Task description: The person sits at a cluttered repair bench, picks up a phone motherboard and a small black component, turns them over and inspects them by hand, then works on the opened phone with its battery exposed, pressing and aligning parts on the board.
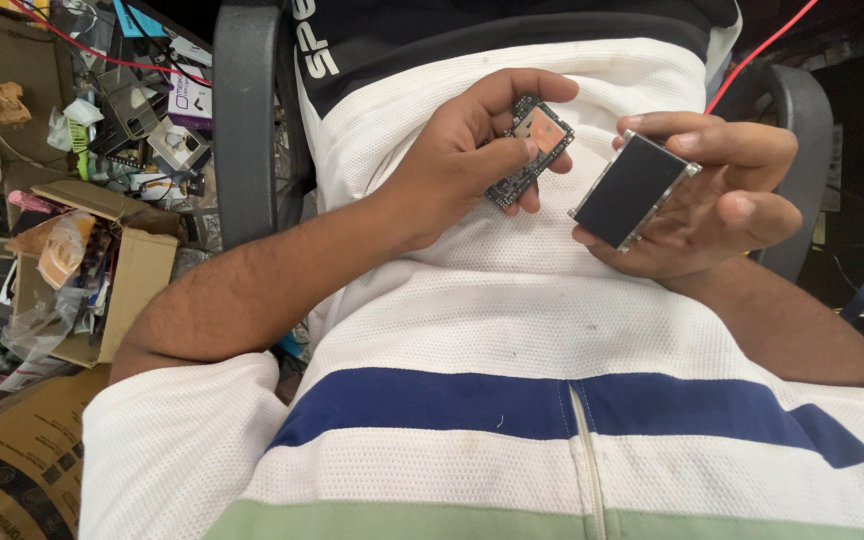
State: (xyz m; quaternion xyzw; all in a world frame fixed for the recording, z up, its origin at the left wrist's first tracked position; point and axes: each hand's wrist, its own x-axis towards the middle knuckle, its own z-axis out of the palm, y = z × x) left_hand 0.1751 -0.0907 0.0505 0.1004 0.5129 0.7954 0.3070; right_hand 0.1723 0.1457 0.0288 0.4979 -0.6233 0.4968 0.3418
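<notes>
**Two small parts held above the lap**

The left hand (pixel 462 160) has its fingers (pixel 512 152) curled tight around a small circuit board (pixel 534 148), thumb pressed along the board's lower edge; an orange patch shows on the board's face. The right hand (pixel 712 195) cradles a dark rectangular screen (pixel 632 190) with a metal frame, fingers bent around its far side and thumb against the near corner. Board and screen sit just beside each other, not touching, both over the white shirt (pixel 512 310). To the left, an open carton (pixel 137 275) lies among clutter. A red wire (pixel 762 45) runs past the chair arm (pixel 802 130).
</notes>
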